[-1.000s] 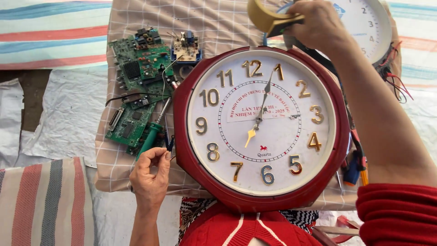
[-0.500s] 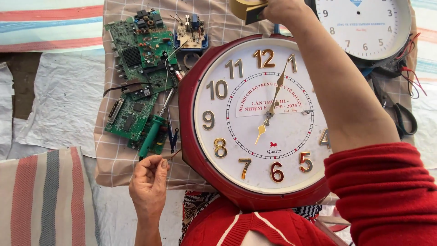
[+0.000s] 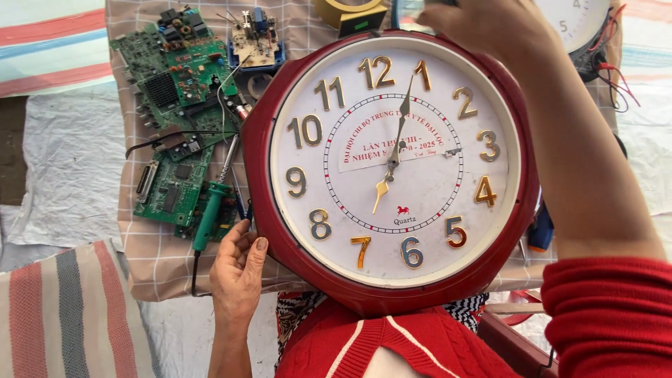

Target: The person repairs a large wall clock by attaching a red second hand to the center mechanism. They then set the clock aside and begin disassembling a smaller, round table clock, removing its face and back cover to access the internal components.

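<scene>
A big red-rimmed wall clock (image 3: 280, 231) with a white face and gold numerals stands tilted against my lap, filling the middle of the view. My left hand (image 3: 238, 273) presses its fingers and thumb on the clock's lower left rim. My right hand (image 3: 490, 28) curls over the top right rim, with the forearm and red sleeve running down the right side. A yellow tape roll (image 3: 348, 8) lies just beyond the clock's top, apart from both hands.
Green circuit boards (image 3: 175, 77) and a green-handled soldering iron (image 3: 210, 213) lie on a checked cloth (image 3: 150, 262) to the left. A small blue module (image 3: 255, 38) sits above. A second white clock (image 3: 581, 21) with red wires is top right; striped fabric (image 3: 70, 315) lower left.
My right hand let go of the yellow roll and came down onto the clock's top rim. My left hand rose to the lower left rim. The clock now appears larger and closer.
</scene>
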